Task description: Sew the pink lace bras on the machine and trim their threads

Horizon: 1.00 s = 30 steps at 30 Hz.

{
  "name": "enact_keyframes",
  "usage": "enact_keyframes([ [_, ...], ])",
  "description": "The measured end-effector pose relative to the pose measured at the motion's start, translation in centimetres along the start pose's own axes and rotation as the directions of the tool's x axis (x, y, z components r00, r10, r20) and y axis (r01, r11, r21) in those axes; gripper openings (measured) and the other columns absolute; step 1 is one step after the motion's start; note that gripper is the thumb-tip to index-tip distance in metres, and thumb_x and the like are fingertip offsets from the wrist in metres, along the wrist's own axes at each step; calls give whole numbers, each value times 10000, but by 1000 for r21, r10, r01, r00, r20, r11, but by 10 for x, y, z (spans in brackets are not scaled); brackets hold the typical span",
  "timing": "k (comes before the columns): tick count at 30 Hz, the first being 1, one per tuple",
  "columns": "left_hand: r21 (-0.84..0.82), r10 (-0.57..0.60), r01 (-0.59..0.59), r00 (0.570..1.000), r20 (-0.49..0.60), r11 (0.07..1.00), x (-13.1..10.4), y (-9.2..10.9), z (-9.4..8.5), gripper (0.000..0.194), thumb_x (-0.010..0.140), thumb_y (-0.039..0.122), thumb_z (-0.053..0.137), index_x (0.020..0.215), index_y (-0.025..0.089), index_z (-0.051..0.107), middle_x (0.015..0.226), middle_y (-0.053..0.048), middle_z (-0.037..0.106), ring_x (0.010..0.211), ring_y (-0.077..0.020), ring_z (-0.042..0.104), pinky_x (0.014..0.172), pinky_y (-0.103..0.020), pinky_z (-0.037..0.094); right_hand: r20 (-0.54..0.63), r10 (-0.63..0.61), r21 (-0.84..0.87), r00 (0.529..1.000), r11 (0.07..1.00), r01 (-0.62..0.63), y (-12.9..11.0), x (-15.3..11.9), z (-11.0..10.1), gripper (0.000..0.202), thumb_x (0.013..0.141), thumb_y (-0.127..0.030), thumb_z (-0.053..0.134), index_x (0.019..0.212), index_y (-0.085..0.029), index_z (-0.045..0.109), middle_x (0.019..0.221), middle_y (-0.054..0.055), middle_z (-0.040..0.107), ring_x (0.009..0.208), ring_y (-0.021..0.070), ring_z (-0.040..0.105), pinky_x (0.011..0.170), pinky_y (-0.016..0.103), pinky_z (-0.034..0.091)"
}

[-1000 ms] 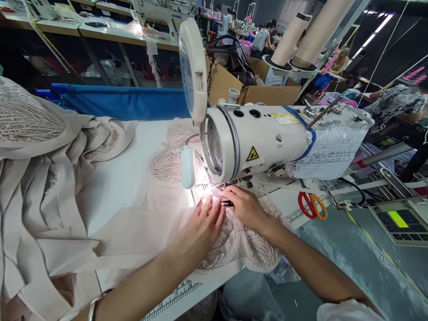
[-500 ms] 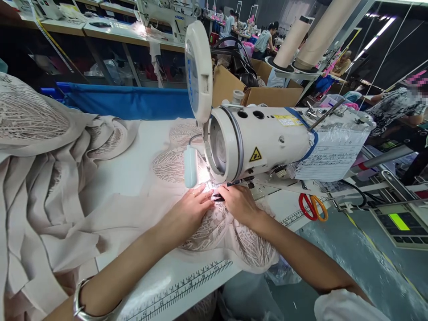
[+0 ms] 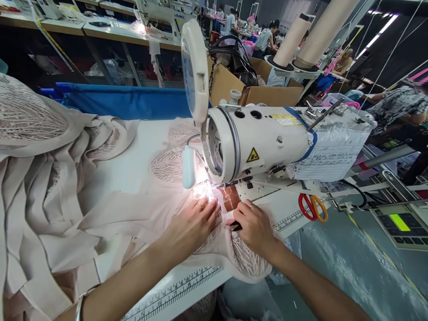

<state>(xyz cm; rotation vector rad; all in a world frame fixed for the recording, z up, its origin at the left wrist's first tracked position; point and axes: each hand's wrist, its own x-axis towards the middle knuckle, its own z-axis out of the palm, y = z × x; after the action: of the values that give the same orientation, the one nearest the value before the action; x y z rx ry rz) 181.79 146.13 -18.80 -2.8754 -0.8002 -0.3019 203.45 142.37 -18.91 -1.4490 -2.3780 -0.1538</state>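
Observation:
My left hand (image 3: 195, 220) lies with its fingers extended on a pale pink lace garment (image 3: 214, 240), its fingertips in front of the lit needle area of a white sewing machine (image 3: 264, 136). The needle and presser foot are lost in the glare. Just right of it, my right hand (image 3: 252, 225) is closed around small black thread snips (image 3: 236, 226), which are mostly hidden by the fingers. Its fingertips also touch the garment's edge. Between the hands and the machine, a brownish-orange patch (image 3: 230, 198) shows at the bed.
A heap of pale pink pieces (image 3: 30, 191) covers the table's left side. Red-and-orange-handled scissors (image 3: 312, 207) hang at the right, near a control panel (image 3: 399, 223). A light blue lamp (image 3: 188, 167) hangs by the machine head. Behind stands a cardboard box (image 3: 227, 84); people work farther off.
My right hand has drawn back from the needle area, toward me and to the right, with the snips. My left hand has slid slightly toward me. The needle area shows brighter.

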Motion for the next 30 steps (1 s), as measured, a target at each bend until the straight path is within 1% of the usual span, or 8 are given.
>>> enact_keyframes([
  [3, 26, -22, 24, 998, -62, 999, -1, -4, 3, 329, 999, 239, 476, 1208, 53, 650, 1283, -188, 643, 1101, -342, 596, 918, -473, 472, -85, -101, 0, 991, 995, 101, 12, 9, 7, 400, 990, -285, 552, 603, -196, 505, 607, 6, 546, 640, 172, 517, 625, 309, 351],
  [5, -1, 12, -12, 994, -111, 1000, -1, -9, 7, 290, 987, 182, 483, 1166, 54, 672, 1251, -164, 670, 1149, -331, 588, 1026, -481, 433, -58, -73, 52, 996, 996, 76, 20, 18, 8, 279, 971, -259, 555, 704, -182, 571, 616, 0, 598, 605, 161, 538, 614, 293, 359],
  [7, -60, 35, -44, 989, -143, 997, -1, -13, 10, 275, 979, 129, 479, 1166, 64, 670, 1205, -135, 698, 1136, -292, 606, 1079, -458, 411, 64, -24, 116, 998, 993, 17, 27, 26, 6, 91, 917, -192, 563, 955, -167, 642, 694, -3, 678, 629, 164, 592, 611, 270, 375],
  [9, -131, 21, -43, 986, -163, 991, 0, -16, 10, 278, 988, 136, 477, 1187, 67, 657, 1129, -114, 725, 1069, -268, 637, 1053, -443, 442, 224, -21, 147, 974, 989, -12, 31, 33, 2, 384, 855, -129, 564, 1229, -203, 605, 798, -9, 737, 701, 171, 647, 633, 255, 393],
  [11, -180, -4, -32, 980, -197, 983, 1, -17, 8, 283, 1004, 170, 466, 1193, 70, 651, 1064, -106, 740, 1022, -263, 652, 1005, -447, 477, 344, -36, 129, 938, 992, -9, 32, 38, -1, 553, 828, -100, 560, 1359, -256, 553, 863, -7, 761, 772, 181, 677, 662, 256, 404],
  [16, -206, -13, -32, 977, -211, 978, 4, -16, 3, 277, 1017, 200, 444, 1062, 114, 702, 1014, -103, 735, 1006, -273, 643, 894, -442, 509, 395, -30, 54, 918, 998, 9, 29, 46, -1, 526, 861, -147, 553, 1376, -254, 578, 853, 26, 769, 785, 202, 689, 657, 282, 395],
  [20, -197, -29, -11, 979, -200, 980, 4, -16, 2, 317, 1018, 181, 419, 973, 108, 724, 1123, -116, 714, 1059, -293, 612, 920, -461, 465, 407, -35, 76, 913, 997, 4, 28, 53, -1, 625, 804, -107, 557, 1408, -266, 548, 927, 20, 779, 832, 204, 691, 674, 277, 401],
  [30, -105, -61, 44, 986, -156, 993, 1, -22, -7, 379, 1052, 276, 340, 1201, 120, 651, 1179, -112, 713, 1211, -332, 562, 1037, -522, 330, 415, -54, 60, 908, 998, 32, 31, 60, -6, 566, 814, -81, 560, 1326, -310, 632, 933, 16, 766, 888, 202, 682, 669, 268, 399],
])
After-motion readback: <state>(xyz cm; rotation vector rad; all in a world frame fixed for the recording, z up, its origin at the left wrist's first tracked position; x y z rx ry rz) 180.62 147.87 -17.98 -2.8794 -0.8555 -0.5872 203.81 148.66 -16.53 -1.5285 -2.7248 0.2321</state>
